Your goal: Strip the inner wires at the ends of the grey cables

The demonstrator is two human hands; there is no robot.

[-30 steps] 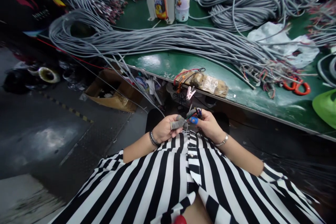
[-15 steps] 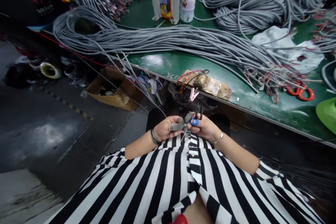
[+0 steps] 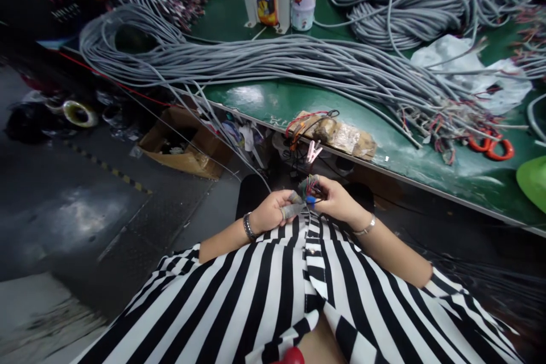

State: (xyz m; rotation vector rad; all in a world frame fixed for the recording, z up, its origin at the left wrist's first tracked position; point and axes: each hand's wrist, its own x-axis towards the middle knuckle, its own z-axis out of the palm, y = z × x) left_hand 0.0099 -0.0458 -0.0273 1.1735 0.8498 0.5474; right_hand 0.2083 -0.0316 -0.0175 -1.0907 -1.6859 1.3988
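Note:
In the head view, my left hand [image 3: 273, 211] is closed in a pinch on the end of a grey cable just above my lap. Grey coverings wrap its thumb and forefinger. Facing it, my right hand [image 3: 336, 200] has its fingers curled round a small bunch of thin coloured wires [image 3: 313, 185], some of them red. A blue band [image 3: 311, 201] sits on one of its fingers. The fingertips of both hands almost meet, and the exact joint between cable and wires is hidden. A thin pale strand hangs below them.
Ahead, a long bundle of grey cables [image 3: 256, 60] lies along the green table [image 3: 256, 99]. A pink clip [image 3: 313, 151] and a taped block [image 3: 347, 139] are at its edge. Red-handled scissors [image 3: 500, 149] lie right. A cardboard box [image 3: 183, 151] stands on the floor.
My right hand has shifted slightly right and its grip has changed. Dark prongs that stuck up by its fingers no longer show, and coloured wires do. My left hand stays pinched.

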